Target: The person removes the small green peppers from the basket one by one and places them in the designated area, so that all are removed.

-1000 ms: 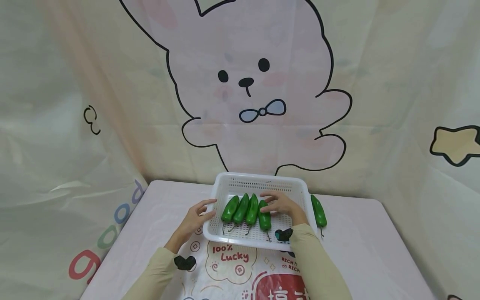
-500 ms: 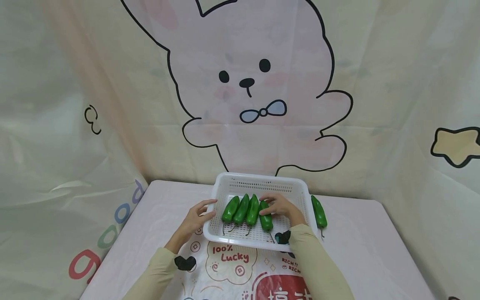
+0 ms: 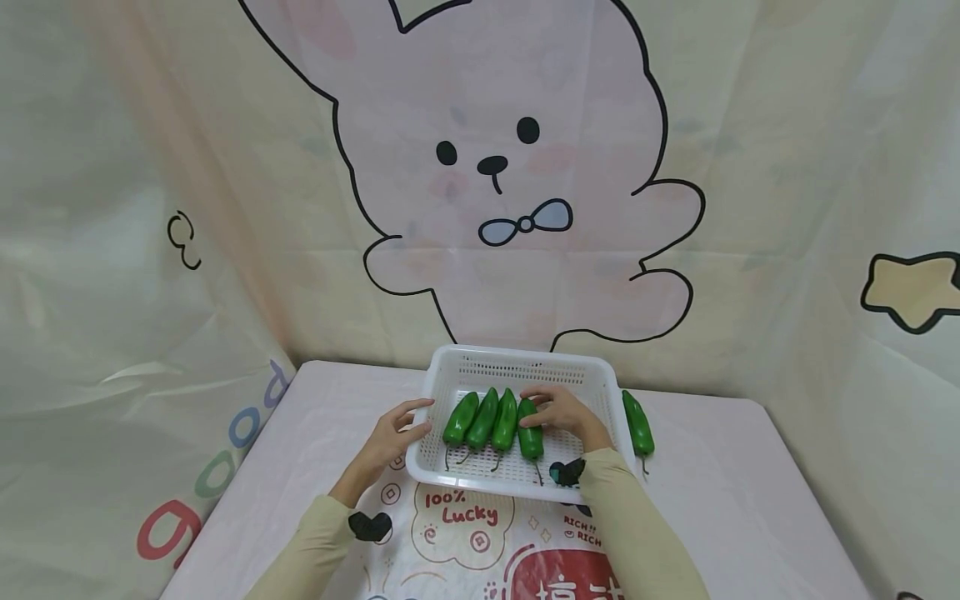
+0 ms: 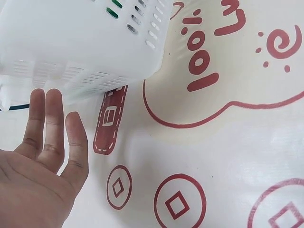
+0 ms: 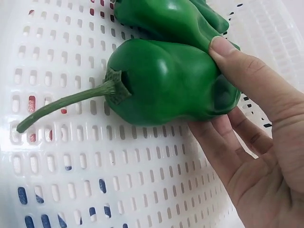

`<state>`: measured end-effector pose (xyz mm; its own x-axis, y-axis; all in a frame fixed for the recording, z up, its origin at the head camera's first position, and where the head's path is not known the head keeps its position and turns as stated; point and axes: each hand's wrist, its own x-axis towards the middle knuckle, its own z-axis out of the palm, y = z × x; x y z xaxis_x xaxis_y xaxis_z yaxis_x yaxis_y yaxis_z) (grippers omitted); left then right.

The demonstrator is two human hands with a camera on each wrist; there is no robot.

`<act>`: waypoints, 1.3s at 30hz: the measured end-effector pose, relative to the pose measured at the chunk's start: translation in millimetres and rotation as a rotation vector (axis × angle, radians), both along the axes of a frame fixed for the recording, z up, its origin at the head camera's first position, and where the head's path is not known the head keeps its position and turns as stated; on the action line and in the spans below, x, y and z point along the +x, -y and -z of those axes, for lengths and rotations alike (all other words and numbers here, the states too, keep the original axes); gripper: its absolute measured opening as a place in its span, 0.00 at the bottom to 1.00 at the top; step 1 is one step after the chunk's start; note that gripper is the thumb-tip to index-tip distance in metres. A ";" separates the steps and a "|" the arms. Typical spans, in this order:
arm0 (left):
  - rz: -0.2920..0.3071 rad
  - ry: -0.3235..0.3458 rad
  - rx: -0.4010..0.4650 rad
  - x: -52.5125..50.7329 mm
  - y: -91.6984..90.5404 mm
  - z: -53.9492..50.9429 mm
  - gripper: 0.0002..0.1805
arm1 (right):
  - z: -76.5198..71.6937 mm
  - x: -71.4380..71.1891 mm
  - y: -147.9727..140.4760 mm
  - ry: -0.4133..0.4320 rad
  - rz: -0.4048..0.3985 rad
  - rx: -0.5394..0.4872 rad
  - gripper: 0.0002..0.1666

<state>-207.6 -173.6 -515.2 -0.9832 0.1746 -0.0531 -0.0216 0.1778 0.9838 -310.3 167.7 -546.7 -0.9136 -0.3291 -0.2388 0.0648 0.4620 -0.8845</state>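
A white perforated plastic basket (image 3: 517,486) holds several green chili peppers in a row, stems toward the person. My right hand (image 3: 558,412) is inside it and grips the rightmost green chili pepper (image 3: 531,443) near its tip. In the right wrist view, the thumb lies over this pepper (image 5: 161,80) and the fingers reach beneath it. Beside it lies another green chili pepper (image 3: 505,421). My left hand (image 3: 390,433) is at the basket's left wall with its fingers extended. In the left wrist view, the fingertips meet or nearly meet the basket wall (image 4: 90,38).
One more green chili pepper (image 3: 637,423) lies on the table (image 3: 720,500), just outside the basket's right wall. A printed mat (image 3: 462,533) with red lettering lies under the basket's near side. Behind the table hangs a cartoon-printed curtain (image 3: 495,275).
The pepper in my right hand shifts slightly right, then slightly back, and my right fingers draw in closer around it. The left hand and the basket stay in place.
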 end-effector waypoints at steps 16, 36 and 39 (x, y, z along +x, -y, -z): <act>-0.022 0.005 0.005 -15.2 6.4 28.9 0.26 | -4.3 0.2 -5.4 -0.035 0.010 -0.063 0.38; -0.027 -0.014 -0.010 -15.4 5.8 29.7 0.26 | -11.0 -4.7 -5.4 0.002 0.018 -0.315 0.39; -0.039 -0.010 -0.019 -16.3 5.7 30.5 0.26 | -14.9 -5.2 -4.4 0.001 0.015 -0.349 0.39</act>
<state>-223.9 -179.3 -545.7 -0.9898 0.1348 -0.0463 -0.0192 0.1956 0.9805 -315.4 172.2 -531.8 -0.9187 -0.3780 -0.1147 0.0698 0.1306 -0.9890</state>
